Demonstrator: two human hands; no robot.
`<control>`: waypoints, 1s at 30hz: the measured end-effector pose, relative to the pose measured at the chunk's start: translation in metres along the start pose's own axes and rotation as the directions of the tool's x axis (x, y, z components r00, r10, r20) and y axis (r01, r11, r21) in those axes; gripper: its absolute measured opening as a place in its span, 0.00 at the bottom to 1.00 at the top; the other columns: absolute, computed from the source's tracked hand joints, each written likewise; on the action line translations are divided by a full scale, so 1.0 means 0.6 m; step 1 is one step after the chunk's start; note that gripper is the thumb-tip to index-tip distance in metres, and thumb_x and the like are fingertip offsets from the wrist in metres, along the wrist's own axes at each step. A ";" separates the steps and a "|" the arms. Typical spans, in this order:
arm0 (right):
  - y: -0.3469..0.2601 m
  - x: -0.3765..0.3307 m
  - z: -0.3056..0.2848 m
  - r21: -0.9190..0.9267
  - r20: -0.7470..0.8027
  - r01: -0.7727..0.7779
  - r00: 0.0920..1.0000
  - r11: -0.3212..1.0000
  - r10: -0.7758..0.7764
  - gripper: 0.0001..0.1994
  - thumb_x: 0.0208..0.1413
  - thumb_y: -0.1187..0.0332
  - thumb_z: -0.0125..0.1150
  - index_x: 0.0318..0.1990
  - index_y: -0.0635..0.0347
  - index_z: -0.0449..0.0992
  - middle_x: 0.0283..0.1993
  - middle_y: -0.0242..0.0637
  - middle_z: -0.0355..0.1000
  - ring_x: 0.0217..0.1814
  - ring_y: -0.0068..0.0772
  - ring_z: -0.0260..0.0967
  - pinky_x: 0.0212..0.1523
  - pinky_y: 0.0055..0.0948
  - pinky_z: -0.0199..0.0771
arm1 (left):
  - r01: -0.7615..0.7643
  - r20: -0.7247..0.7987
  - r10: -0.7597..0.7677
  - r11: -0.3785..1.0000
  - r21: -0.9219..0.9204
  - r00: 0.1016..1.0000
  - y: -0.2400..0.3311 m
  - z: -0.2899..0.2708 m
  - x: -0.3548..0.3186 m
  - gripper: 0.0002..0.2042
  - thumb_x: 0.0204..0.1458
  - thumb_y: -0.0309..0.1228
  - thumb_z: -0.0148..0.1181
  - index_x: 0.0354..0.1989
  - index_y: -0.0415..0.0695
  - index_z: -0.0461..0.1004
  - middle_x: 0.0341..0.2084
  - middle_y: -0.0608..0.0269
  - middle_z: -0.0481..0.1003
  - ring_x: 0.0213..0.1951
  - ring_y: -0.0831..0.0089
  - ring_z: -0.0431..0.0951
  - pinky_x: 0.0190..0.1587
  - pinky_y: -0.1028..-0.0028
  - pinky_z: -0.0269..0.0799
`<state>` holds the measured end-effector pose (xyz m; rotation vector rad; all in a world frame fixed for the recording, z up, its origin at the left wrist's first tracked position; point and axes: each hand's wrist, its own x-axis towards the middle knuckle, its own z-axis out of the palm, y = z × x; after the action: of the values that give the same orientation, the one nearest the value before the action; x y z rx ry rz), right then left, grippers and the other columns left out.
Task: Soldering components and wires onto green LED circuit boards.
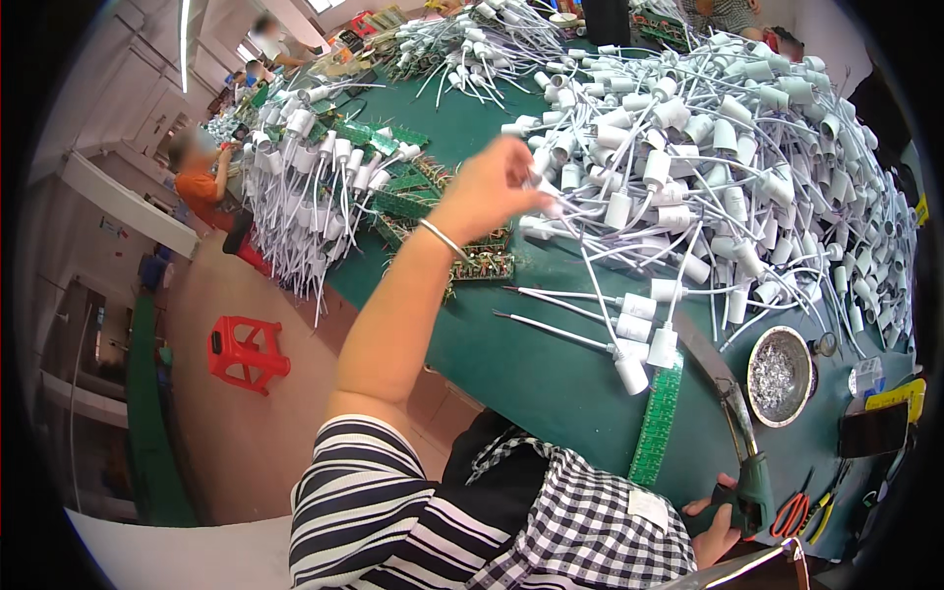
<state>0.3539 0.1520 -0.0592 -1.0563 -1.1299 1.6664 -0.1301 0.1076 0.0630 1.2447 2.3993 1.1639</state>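
Note:
My left hand [489,190], a metal bangle on its wrist, reaches to the left edge of a big heap of white lamp holders with cables [688,118]. Its thumb and fingers are closed on a white lamp holder [547,200], slightly blurred. Low on the right, my right hand [716,521] grips the green handle of a soldering iron [753,487], whose long metal shaft points away. Left of the iron lies a narrow green circuit board strip [656,418]. Several lamp holders [630,372] lie at its far end, cable ends pointing left.
A metal bowl [780,377] with silvery bits stands right of the iron. Red-handled pliers [791,513] and a dark phone [873,430] lie near the right edge. Circuit boards [408,197] and another lamp-holder heap [305,187] lie left. A red stool [248,352] stands on the floor; other people work beyond.

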 end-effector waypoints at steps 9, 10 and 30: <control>0.013 0.000 -0.008 -0.006 0.014 0.013 1.000 1.000 -0.013 0.26 0.59 0.55 0.58 0.55 0.67 0.64 0.21 0.36 0.68 0.22 0.26 0.65 0.28 0.26 0.70 | -0.556 -0.507 0.229 0.356 -0.751 0.831 0.069 -0.099 -0.043 0.19 0.52 0.23 0.63 0.51 0.39 0.65 0.40 0.55 0.74 0.41 0.67 0.76 0.47 0.71 0.73; 0.011 -0.002 -0.008 -0.010 0.009 0.009 1.000 1.000 -0.009 0.26 0.59 0.55 0.58 0.55 0.67 0.64 0.21 0.36 0.68 0.22 0.26 0.65 0.28 0.26 0.70 | -0.573 -0.452 0.353 0.465 -0.675 0.819 0.085 -0.078 -0.068 0.18 0.52 0.25 0.63 0.50 0.40 0.67 0.41 0.57 0.74 0.42 0.67 0.76 0.49 0.68 0.71; 0.006 -0.036 -0.048 -0.047 0.251 -0.047 0.966 0.998 0.057 0.24 0.55 0.78 0.49 0.61 0.68 0.60 0.56 0.50 0.69 0.32 0.34 0.73 0.39 0.33 0.76 | -0.330 0.239 0.328 0.943 -0.035 0.914 0.084 0.282 -0.296 0.05 0.46 0.24 0.62 0.32 0.42 0.73 0.28 0.58 0.76 0.30 0.58 0.75 0.33 0.66 0.69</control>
<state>0.3865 0.1378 -0.0657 -0.9240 -1.3133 1.8660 0.0948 0.0836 -0.0445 1.7341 2.0713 1.0121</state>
